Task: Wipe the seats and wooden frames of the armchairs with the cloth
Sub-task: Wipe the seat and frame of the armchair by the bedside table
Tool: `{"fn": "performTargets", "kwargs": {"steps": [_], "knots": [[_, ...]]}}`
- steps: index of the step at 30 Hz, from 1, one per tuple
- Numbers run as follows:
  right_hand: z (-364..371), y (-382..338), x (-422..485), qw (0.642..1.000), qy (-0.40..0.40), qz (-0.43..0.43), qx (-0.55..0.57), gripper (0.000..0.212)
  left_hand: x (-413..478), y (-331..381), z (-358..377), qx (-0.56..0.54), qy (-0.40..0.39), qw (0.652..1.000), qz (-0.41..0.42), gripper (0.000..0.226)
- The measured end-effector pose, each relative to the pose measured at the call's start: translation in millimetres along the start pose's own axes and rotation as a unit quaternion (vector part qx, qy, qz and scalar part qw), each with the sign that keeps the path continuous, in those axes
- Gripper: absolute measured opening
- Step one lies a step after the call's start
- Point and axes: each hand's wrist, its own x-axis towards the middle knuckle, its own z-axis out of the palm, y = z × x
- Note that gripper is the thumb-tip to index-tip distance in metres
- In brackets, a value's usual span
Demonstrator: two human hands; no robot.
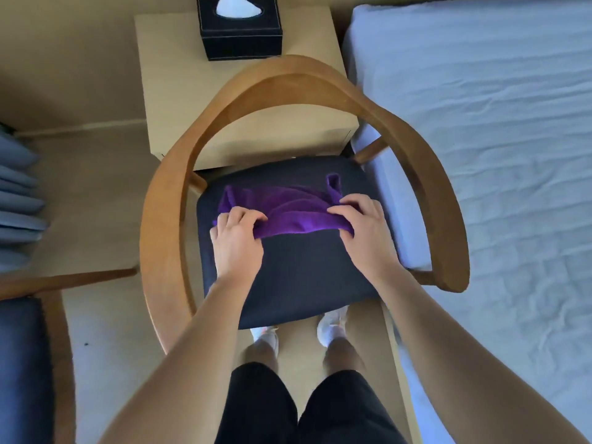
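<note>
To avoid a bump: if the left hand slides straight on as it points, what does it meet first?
The left hand would likely push into the purple cloth it grips, then bare seat.

Two armchairs, the second seemingly cropped at left. One cloth, one tissue box, one bed, two hands

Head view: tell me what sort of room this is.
Probably a hotel room or bedroom: a bed with a white sheet lies right of the wooden armchair, and a low side table behind it carries a black tissue box.
</note>
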Motion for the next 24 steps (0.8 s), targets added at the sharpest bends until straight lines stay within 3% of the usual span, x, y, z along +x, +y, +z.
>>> {"fn": "performTargets", "kwargs": {"steps": [5, 7, 10, 12, 15, 19, 24], "knots": [[103.9, 55.5, -20.7, 0.996, -0.087, 0.015, 0.016, 0.057, -12.2, -35.8, 97.7, 0.009, -0.124, 0.99, -0.061, 0.052], [122.9, 55.6, -26.0, 0.996, -0.08, 0.009, 0.041, 0.055, -18.8, -40.9, 112.5, -0.009, -0.075, 0.996, -0.055, 0.052], [154.1, 50.7, -9.7, 0.998, -0.027, 0.011, 0.057, 0.046, -12.0, -46.0, 148.0, -0.045, 0.07, 0.993, -0.089, 0.044], [176.9, 41.4, 10.3, 0.999, -0.025, 0.026, 0.028, 0.055, -2.4, -48.0, 171.5, -0.058, 0.12, 0.983, -0.126, 0.04], [215.6, 34.5, 27.9, 0.995, -0.057, 0.048, -0.065, 0.069, 13.2, -45.6, 202.3, -0.043, 0.161, 0.969, -0.181, 0.034], [232.9, 46.7, 28.2, 0.993, 0.019, 0.024, -0.113, 0.054, 25.7, -42.3, 213.4, -0.002, 0.198, 0.955, -0.22, 0.028], [225.7, 77.0, 42.1, 0.99, 0.08, -0.05, -0.102, 0.037, 35.6, -42.3, 210.4, -0.028, 0.154, 0.983, -0.097, 0.029]]}}
